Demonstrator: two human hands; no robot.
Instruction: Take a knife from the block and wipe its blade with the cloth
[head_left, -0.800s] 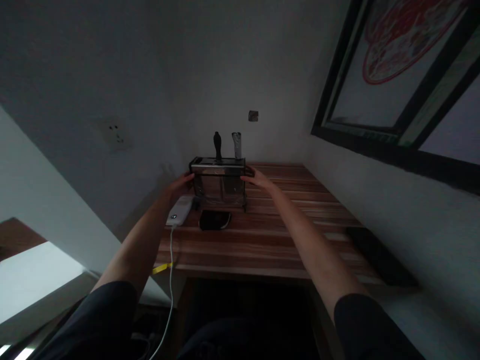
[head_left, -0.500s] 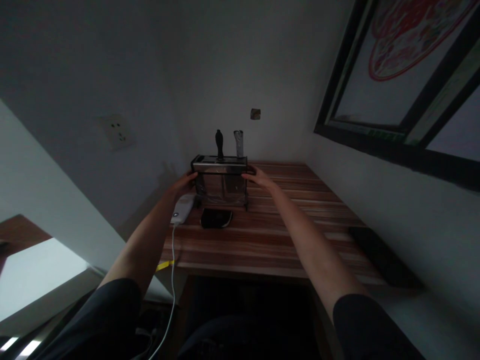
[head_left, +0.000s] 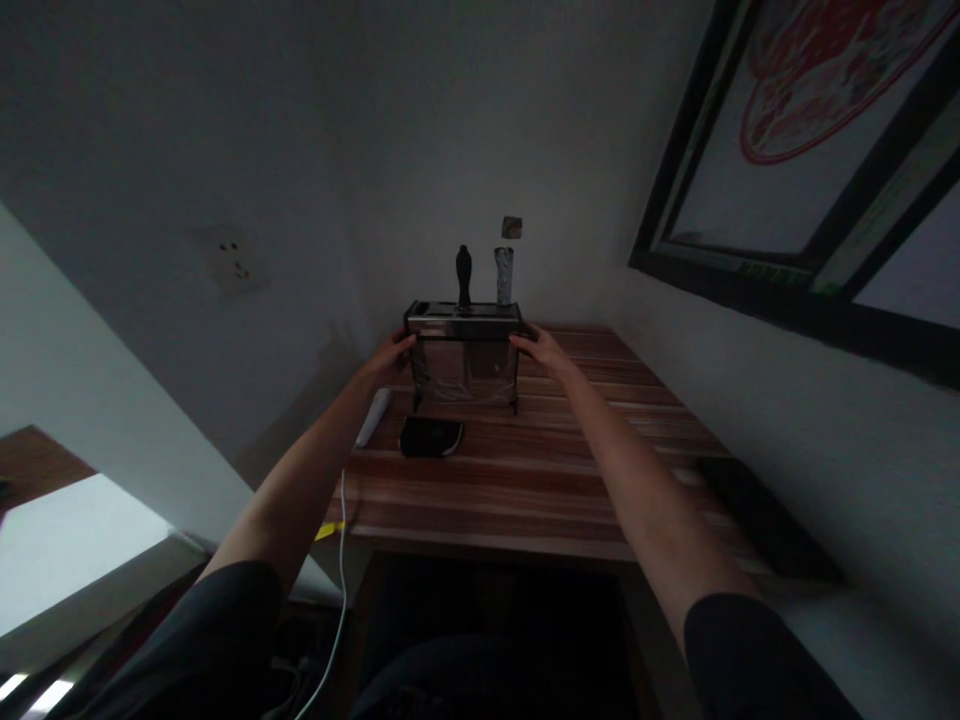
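Note:
A knife holder [head_left: 465, 326] with a dark, shiny top and see-through sides is gripped at its two ends. My left hand [head_left: 391, 356] is closed on its left end and my right hand [head_left: 541, 350] on its right end, thumbs on the near side. Out of its top stick a black knife handle [head_left: 463, 275] and a silvery, crinkled-looking handle [head_left: 504, 275]. What stands inside shows only dimly through the clear front. Whether its feet touch the table I cannot tell. In front of it lies a small black pouch-like thing [head_left: 430, 437].
A white device [head_left: 373, 417] lies left on the wood-grain table [head_left: 510, 490], with a white cable [head_left: 343, 570] hanging over the front edge near a yellow strip [head_left: 328, 530]. A flat dark object [head_left: 765, 515] lies at the right. Walls enclose the back and sides; a socket [head_left: 234, 262] is at left.
Both hands have carried the knife holder to the right and slightly up in the picture. The white device has shifted or turned and shows narrower. The black pouch-like thing stays put.

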